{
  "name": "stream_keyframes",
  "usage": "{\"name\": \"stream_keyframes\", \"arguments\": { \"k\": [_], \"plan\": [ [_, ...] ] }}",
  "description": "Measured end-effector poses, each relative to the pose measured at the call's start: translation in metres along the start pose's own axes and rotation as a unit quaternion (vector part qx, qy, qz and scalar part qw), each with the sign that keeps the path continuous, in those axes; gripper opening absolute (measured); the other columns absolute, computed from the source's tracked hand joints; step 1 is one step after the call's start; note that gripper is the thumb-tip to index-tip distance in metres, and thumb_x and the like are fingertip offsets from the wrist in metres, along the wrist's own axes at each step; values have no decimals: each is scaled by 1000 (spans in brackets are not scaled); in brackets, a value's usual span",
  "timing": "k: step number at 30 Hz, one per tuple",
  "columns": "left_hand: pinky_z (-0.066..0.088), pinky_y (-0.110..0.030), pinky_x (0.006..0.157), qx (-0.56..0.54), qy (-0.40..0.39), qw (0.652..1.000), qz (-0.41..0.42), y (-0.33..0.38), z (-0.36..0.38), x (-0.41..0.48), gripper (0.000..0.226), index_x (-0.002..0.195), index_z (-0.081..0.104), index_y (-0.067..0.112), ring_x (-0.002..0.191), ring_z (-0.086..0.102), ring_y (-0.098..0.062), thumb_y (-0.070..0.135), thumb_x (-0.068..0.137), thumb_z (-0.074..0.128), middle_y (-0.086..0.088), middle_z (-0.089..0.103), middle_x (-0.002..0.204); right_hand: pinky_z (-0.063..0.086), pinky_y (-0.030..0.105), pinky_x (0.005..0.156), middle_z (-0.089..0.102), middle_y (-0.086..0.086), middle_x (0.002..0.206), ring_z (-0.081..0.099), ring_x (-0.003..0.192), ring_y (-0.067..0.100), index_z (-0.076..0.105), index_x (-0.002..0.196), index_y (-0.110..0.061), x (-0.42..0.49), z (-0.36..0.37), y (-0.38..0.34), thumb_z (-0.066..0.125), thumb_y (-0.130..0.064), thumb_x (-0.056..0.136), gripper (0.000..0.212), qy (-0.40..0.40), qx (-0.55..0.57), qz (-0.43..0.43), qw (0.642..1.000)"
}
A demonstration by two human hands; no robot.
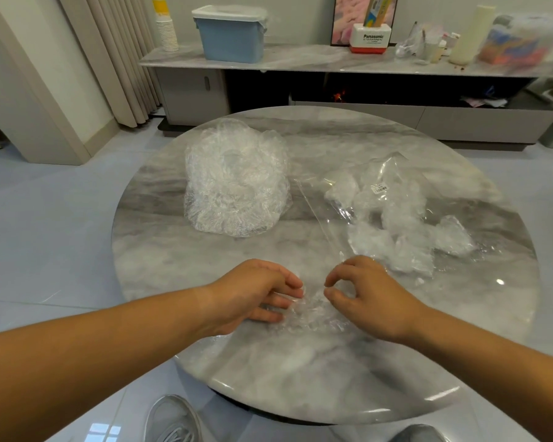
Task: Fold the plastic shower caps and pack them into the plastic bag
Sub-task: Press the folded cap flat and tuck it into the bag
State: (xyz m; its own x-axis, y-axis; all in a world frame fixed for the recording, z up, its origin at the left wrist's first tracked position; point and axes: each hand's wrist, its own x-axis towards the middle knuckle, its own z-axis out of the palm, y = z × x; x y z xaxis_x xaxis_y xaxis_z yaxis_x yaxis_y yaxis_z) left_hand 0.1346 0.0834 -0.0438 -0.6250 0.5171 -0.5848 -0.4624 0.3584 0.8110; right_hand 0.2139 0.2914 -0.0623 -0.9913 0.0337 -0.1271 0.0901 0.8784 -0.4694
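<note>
Shower cap (310, 311) on desk (300, 378) near front edge, between 2 hands. Left hand (253, 295) released, fingers pressing cap. Right hand (364, 295) curled over it; pinch cannot tell. Film likely featherlight, limp, slippery: take hold at elastic rim.
</note>
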Motion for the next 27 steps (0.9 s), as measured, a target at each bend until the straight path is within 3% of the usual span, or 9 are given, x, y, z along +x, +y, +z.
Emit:
{"name": "stream_keyframes", "arguments": {
  "k": [3, 5, 9, 16, 19, 21, 24, 27],
  "plan": [
    [57, -32, 78, 7, 2, 1000, -6, -1, -1, 1, 21, 107, 72, 9, 73, 64, -11, 8, 97, 53, -6, 77, 107, 42, 20, 71, 58, -9, 79, 56, 77, 1, 66, 83, -36, 4, -5, -1, 62, -39, 94, 11, -56, 51, 7, 997],
    [56, -32, 80, 12, 0, 1000, -3, -2, -1, 1, 20, 111, 70, 7, 70, 60, -10, 9, 96, 58, -3, 76, 102, 42, 17, 63, 59, -14, 62, 54, 59, -1, 68, 83, -32, 4, -7, -4, 64, -35, 94, 12, -91, 69, 19, 993],
    [54, -29, 81, 35, -5, 999, 14, -5, -1, 0, 27, 116, 69, 4, 69, 53, -11, 21, 94, 70, 3, 58, 70, 41, 14, 67, 58, -33, 62, 55, 62, -6, 69, 82, -31, 0, -7, -6, 64, -30, 94, 13, -115, 75, 5, 990],
    [58, -27, 80, 35, -11, 999, 25, -6, -2, 0, 31, 117, 68, 8, 70, 60, -8, 21, 91, 75, 0, 67, 83, 43, 16, 63, 62, -15, 65, 56, 60, 2, 69, 100, -32, -3, -17, -10, 63, -40, 95, 12, -133, 62, -13, 989],
    [57, -25, 77, 33, -12, 999, 27, -7, -3, 1, 33, 118, 67, 9, 69, 60, -7, 22, 89, 76, 5, 66, 74, 37, 11, 64, 56, -34, 61, 54, 61, -8, 67, 94, -30, -3, -19, -11, 62, -36, 96, 9, -193, 61, -12, 979],
    [57, -26, 78, 35, -12, 999, 27, -7, -3, 1, 34, 118, 66, 9, 70, 60, -8, 21, 89, 77, 0, 69, 82, 37, 9, 62, 52, -39, 59, 52, 62, -13, 66, 91, -29, -3, -19, -13, 61, -34, 98, 10, -216, 45, -18, 975],
    [57, -27, 79, 37, -12, 999, 27, -8, -3, 3, 36, 119, 66, 9, 72, 61, -8, 22, 88, 78, -14, 74, 104, 40, 14, 61, 52, -22, 55, 49, 56, -1, 70, 84, -22, -3, -18, -13, 65, -31, 95, 16, -188, 83, -11, 978],
    [57, -25, 75, 22, -14, 999, 26, -9, -3, 3, 37, 119, 65, 8, 69, 61, -8, 23, 88, 78, -5, 71, 86, 45, 16, 63, 59, -16, 61, 53, 59, 0, 74, 82, -21, -3, -17, -16, 72, -24, 91, 10, -80, 194, 9, 978]
  ]
}}
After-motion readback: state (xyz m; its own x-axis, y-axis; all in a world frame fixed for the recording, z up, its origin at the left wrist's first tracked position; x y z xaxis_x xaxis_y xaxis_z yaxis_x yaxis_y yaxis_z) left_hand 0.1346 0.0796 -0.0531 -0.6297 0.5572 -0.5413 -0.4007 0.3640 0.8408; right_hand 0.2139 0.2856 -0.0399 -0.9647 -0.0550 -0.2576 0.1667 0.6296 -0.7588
